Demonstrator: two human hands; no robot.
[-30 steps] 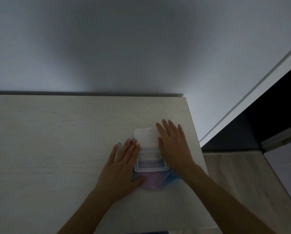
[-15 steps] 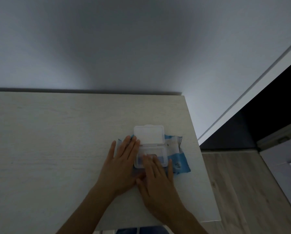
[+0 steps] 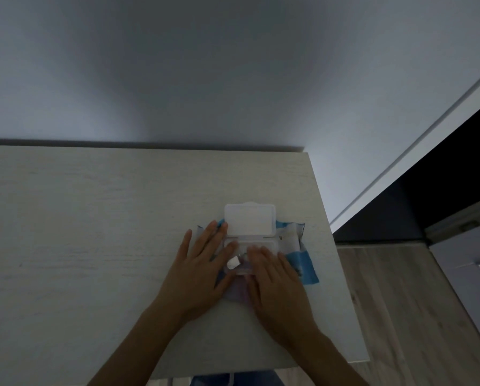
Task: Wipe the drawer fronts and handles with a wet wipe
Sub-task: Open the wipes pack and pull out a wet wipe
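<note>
A blue and white pack of wet wipes (image 3: 298,256) lies on the pale wooden top (image 3: 94,232) of the drawer unit, near its right edge. Its white plastic lid (image 3: 250,222) is flipped up toward the wall. My left hand (image 3: 202,270) lies flat on the pack's left side, holding it down. My right hand (image 3: 275,280) rests on the pack with its fingertips at the opening, where a small white tip of a wipe (image 3: 232,263) sticks out. The drawer fronts and handles are out of view below the top.
A grey wall (image 3: 233,79) rises behind the unit. To the right are a white door frame (image 3: 417,151), a dark doorway and wood-look floor (image 3: 417,316). The top's right edge runs close by the pack.
My right hand moved from the pack's right side, beside the lid, down to the opening in front of the lid. A bit of wipe now shows there. The left hand stayed put.
</note>
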